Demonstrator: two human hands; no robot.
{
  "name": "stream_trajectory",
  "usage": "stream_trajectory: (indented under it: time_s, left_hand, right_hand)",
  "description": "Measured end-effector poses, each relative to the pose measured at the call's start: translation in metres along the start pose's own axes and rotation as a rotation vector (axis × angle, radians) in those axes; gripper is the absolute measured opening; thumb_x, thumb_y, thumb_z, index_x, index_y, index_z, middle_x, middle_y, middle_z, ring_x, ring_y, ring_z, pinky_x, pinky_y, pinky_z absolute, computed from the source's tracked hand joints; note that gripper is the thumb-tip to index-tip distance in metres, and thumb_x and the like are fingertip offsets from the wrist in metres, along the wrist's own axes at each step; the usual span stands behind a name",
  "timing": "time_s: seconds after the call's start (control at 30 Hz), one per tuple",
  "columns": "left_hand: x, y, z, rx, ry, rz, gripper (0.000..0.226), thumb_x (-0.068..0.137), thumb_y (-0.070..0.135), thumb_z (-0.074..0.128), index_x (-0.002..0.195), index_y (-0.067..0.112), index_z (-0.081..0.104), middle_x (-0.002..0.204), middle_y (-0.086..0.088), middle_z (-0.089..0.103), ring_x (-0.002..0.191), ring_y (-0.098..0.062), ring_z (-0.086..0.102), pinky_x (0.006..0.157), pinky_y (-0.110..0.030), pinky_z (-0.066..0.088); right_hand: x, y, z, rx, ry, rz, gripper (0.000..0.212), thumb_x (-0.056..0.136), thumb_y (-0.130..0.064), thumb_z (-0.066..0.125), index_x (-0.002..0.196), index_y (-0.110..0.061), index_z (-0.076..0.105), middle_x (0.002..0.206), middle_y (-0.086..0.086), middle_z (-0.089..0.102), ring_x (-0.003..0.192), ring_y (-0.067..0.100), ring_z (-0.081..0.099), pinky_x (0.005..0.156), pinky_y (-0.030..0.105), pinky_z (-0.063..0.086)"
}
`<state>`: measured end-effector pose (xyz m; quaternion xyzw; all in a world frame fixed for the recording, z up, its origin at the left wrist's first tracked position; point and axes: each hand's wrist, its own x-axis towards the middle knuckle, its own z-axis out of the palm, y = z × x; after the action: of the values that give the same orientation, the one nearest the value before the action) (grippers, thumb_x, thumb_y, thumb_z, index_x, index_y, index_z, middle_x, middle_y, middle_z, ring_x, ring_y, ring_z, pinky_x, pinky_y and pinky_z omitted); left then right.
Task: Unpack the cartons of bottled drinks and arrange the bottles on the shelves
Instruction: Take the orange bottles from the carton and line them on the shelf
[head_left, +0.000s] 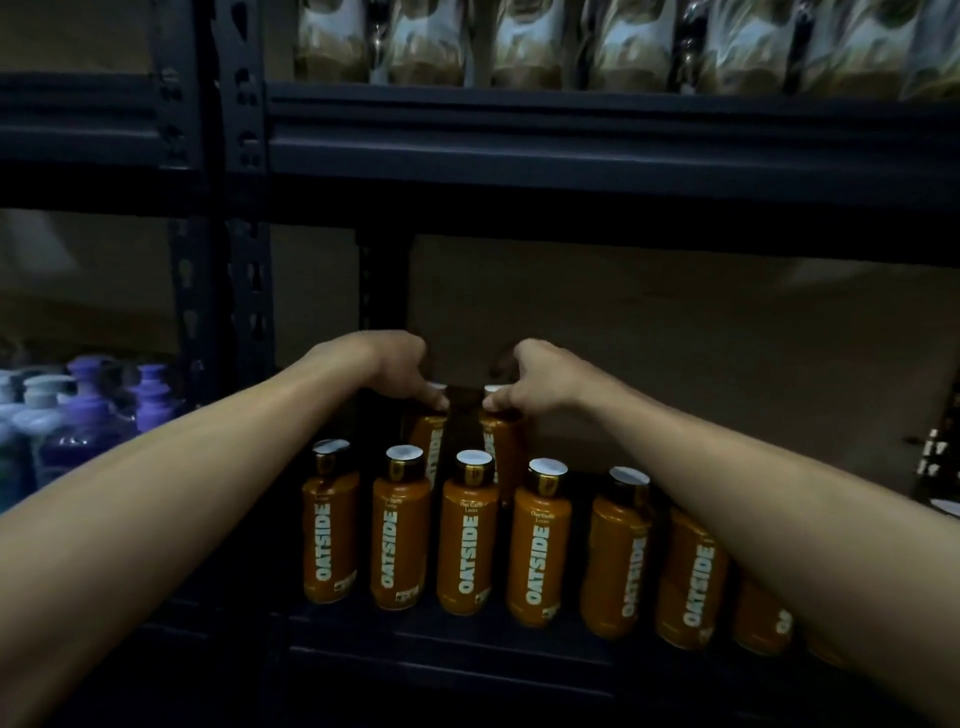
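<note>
Head camera looks along both forearms to the back of the dark shelf (467, 660) — the left hand (400, 369) pinches the cap of an orange bottle (430, 441), and the right hand (530, 376) pinches the neighbouring bottle (508, 447). Both stand upright just behind the front row (467, 540).

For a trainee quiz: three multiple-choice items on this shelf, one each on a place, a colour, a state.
1. The purple bottles stand: A on the top shelf; B left of the orange bottles; C on the floor.
2. The orange bottles' caps: A red; B green; C white.
3. The left hand and right hand: A each grips a back bottle; B idle; C hold a carton.
B: they sit at far left. C: tops show white. A: fingers curl on two caps.
</note>
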<state>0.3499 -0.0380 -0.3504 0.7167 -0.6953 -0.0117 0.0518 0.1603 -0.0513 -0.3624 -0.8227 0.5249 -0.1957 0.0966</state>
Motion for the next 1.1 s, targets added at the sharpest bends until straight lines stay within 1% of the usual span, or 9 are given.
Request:
stream_trajectory:
  time_s: [0.13,0.23,0.43,0.5,0.6,0.7,0.83,0.97,1.1]
  left_hand:
    - [0.001,-0.011,0.005,0.048,-0.135,-0.018,0.044,0.083,0.049,0.072,0.115,0.019,0.068,0.111,0.002,0.067,0.103,-0.017,0.062,0.091,-0.035,0.051]
    - [0.002,-0.018,0.007,0.088,-0.208,-0.027,0.036,0.081,0.044,0.076,0.107,0.020,0.071,0.103,0.002,0.071,0.097,-0.015,0.065,0.090,-0.036,0.054]
    - [0.002,-0.022,0.006,0.148,-0.263,-0.049,0.026,0.085,0.036,0.075,0.100,0.016,0.070,0.096,-0.001,0.072,0.089,-0.015,0.067,0.073,-0.028,0.052]
    - [0.001,-0.020,0.005,0.171,-0.264,-0.055,0.016,0.086,0.032,0.074,0.091,0.018,0.068,0.094,-0.001,0.072,0.086,-0.015,0.067,0.073,-0.029,0.053]
    - [-0.001,-0.018,0.003,0.190,-0.261,-0.051,0.018,0.086,0.029,0.074,0.099,0.017,0.068,0.096,-0.002,0.071,0.088,-0.015,0.068,0.077,-0.030,0.055]
    - [-0.003,-0.017,0.002,0.211,-0.262,-0.046,0.013,0.087,0.026,0.073,0.092,0.018,0.065,0.098,-0.001,0.070,0.088,-0.015,0.067,0.073,-0.028,0.054]
    - [-0.007,-0.020,0.001,0.249,-0.262,-0.045,0.018,0.087,0.028,0.073,0.100,0.016,0.068,0.103,-0.002,0.071,0.093,-0.015,0.067,0.075,-0.029,0.054]
    - [-0.006,-0.023,0.002,0.278,-0.266,-0.038,0.012,0.086,0.028,0.074,0.090,0.020,0.066,0.102,0.000,0.071,0.091,-0.014,0.066,0.082,-0.031,0.056]
    - [-0.005,-0.027,0.004,0.272,-0.255,-0.044,0.011,0.087,0.025,0.073,0.091,0.020,0.064,0.104,-0.001,0.069,0.089,-0.014,0.065,0.074,-0.029,0.054]
  right_hand:
    - [0.008,-0.001,0.013,-0.028,-0.114,-0.020,0.048,0.090,-0.032,0.075,0.132,-0.014,0.059,0.126,0.005,0.064,0.113,0.020,0.060,0.087,0.034,0.052]
    - [0.010,-0.004,0.021,-0.043,-0.178,-0.036,0.038,0.091,-0.028,0.074,0.126,-0.013,0.066,0.121,0.004,0.067,0.106,0.017,0.062,0.082,0.030,0.051]
    - [0.017,-0.013,0.035,-0.007,-0.245,-0.034,0.036,0.091,-0.023,0.074,0.125,-0.011,0.067,0.111,0.004,0.069,0.089,0.014,0.066,0.078,0.031,0.056]
    - [0.019,-0.016,0.037,0.017,-0.254,-0.034,0.036,0.091,-0.021,0.075,0.124,-0.012,0.067,0.111,0.004,0.070,0.092,0.016,0.068,0.084,0.033,0.058]
    - [0.024,-0.019,0.040,0.040,-0.261,-0.037,0.034,0.090,-0.019,0.075,0.122,-0.013,0.068,0.112,0.004,0.070,0.095,0.016,0.068,0.090,0.035,0.059]
    - [0.027,-0.022,0.043,0.055,-0.264,-0.038,0.032,0.089,-0.018,0.076,0.120,-0.016,0.069,0.116,0.002,0.069,0.102,0.017,0.066,0.096,0.039,0.056]
    - [0.028,-0.023,0.046,0.069,-0.258,-0.038,0.032,0.089,-0.020,0.076,0.121,-0.019,0.069,0.118,0.000,0.068,0.106,0.016,0.064,0.098,0.039,0.055]
    - [0.031,-0.027,0.049,0.084,-0.255,-0.046,0.029,0.090,-0.019,0.075,0.118,-0.019,0.069,0.114,0.000,0.068,0.105,0.016,0.065,0.099,0.040,0.055]
    - [0.031,-0.032,0.053,0.087,-0.244,-0.064,0.036,0.091,-0.019,0.074,0.126,-0.017,0.066,0.121,0.002,0.066,0.112,0.018,0.062,0.101,0.040,0.053]
